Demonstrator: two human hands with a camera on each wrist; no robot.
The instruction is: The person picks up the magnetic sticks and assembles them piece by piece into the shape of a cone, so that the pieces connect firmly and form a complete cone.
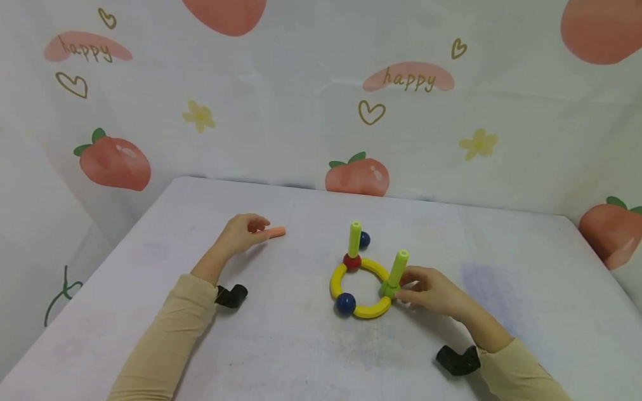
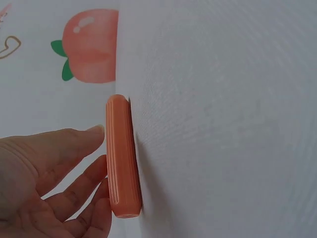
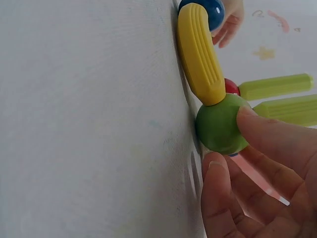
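In the head view my left hand (image 1: 242,233) is at an orange ribbed rod (image 1: 277,232) close over the white table. Thumb and fingertips are right at the rod's edge, not wrapped round it, in the left wrist view. My right hand (image 1: 436,291) pinches a green ball (image 3: 223,124) between thumb and fingers. This ball joins a ring of curved yellow pieces (image 1: 371,311), along with a red ball (image 1: 352,262) and a dark blue ball (image 1: 345,303). Two yellow-green rods (image 1: 354,240) stand upright, one on the red ball and one on the green.
Another dark blue ball (image 1: 364,240) shows behind the upright rod on the red ball. Black devices (image 1: 458,360) are worn at both wrists, low over the table (image 1: 295,364). A fruit-patterned cloth (image 1: 305,123) hangs behind the table's far edge.
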